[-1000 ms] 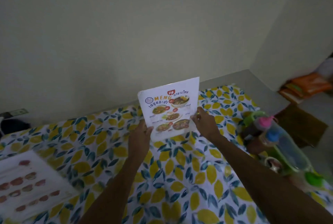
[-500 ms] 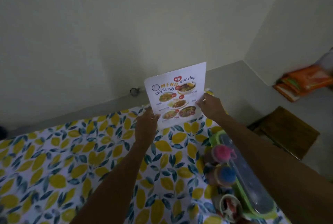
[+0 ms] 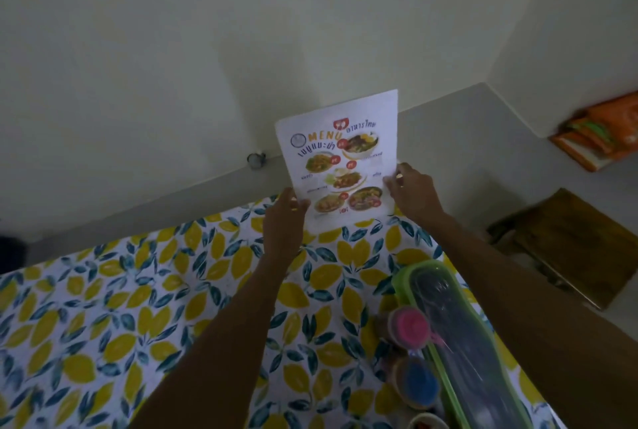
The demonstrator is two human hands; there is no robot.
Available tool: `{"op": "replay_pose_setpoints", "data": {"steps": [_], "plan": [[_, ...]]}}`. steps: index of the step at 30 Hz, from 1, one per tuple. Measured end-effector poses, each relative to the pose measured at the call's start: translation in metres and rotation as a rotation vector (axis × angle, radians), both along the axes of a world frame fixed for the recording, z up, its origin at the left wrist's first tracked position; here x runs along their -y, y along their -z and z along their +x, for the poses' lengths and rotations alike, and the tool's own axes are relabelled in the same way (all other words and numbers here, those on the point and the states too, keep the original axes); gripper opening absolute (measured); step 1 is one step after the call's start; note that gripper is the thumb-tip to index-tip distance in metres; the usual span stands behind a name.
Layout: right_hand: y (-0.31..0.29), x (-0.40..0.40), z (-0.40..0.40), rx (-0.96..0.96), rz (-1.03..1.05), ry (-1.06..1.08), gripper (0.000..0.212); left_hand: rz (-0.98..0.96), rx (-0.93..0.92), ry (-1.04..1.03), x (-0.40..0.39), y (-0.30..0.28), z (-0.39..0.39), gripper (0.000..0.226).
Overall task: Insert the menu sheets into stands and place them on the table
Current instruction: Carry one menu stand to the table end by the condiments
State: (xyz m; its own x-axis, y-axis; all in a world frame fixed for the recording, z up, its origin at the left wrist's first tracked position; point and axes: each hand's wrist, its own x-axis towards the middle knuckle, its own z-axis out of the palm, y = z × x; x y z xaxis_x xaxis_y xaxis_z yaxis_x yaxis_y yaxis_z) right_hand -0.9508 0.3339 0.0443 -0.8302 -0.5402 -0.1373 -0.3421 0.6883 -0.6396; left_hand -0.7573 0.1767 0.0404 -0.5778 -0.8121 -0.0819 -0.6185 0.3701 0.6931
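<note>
A menu stand point(image 3: 340, 156) holding a white sheet with food pictures and the word MENU stands upright at the far edge of the table point(image 3: 145, 308), which wears a lemon-print cloth. My left hand point(image 3: 283, 225) grips the stand's lower left corner. My right hand point(image 3: 412, 192) holds its right edge, fingers pinched on it. The clear stand itself is hard to make out behind the sheet.
A green tray point(image 3: 459, 335) with a clear lid sits at the table's right, with pink-lidded point(image 3: 411, 325) and blue-lidded point(image 3: 419, 385) jars beside it. A wooden stool point(image 3: 569, 245) stands on the floor to the right. Orange packets point(image 3: 600, 135) lie by the wall.
Both hands carried the menu stand toward the far right part of the table. The view swung right, so the sheet at the left left the frame and the green tray came nearer.
</note>
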Motion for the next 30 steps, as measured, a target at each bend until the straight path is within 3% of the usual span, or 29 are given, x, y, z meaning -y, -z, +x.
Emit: {"op": "replay_pose_setpoints", "data": {"steps": [7,16,21,25,30], "plan": [[0.014,-0.01,0.005,-0.065,-0.032,-0.001,0.037,0.007,-0.015,0.006,-0.003,0.004,0.002,0.021],[0.005,-0.003,0.017,0.091,0.048,0.01,0.036,-0.007,0.058,0.077,-0.003,-0.003,0.002,0.028],[-0.003,-0.017,0.033,0.098,0.065,0.08,0.052,0.027,0.069,0.108,-0.003,-0.01,0.017,0.04],[-0.018,-0.03,0.055,0.033,0.152,0.014,0.048,-0.078,0.14,0.165,-0.004,-0.017,0.041,0.048],[-0.047,-0.032,0.105,-0.168,0.34,-0.172,0.053,-0.363,0.362,0.315,-0.008,-0.033,0.088,0.062]]}}
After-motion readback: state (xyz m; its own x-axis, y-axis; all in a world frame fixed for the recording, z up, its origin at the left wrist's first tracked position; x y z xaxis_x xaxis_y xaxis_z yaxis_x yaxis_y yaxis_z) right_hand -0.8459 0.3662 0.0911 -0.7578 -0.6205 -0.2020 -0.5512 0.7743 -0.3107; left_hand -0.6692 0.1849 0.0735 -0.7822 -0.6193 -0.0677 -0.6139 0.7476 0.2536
